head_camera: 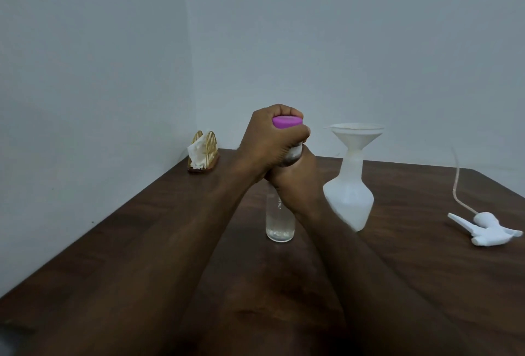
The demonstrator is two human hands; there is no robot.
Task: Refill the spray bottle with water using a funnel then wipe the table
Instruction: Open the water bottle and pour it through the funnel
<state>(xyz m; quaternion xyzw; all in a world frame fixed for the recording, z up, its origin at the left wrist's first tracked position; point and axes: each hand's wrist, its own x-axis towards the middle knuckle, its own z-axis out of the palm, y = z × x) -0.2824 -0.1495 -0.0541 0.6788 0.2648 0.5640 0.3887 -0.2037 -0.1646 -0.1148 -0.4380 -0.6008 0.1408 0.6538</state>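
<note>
My left hand (270, 139) curls round the purple cap (287, 122) of the clear water bottle (279, 222) standing on the table (142, 227); my right hand (295, 176) grips its neck. Beside it, the funnel (355, 135) sits in the white spray bottle (349, 196)

Spray bottle (349, 196) beside water bottle (279, 222)
</note>
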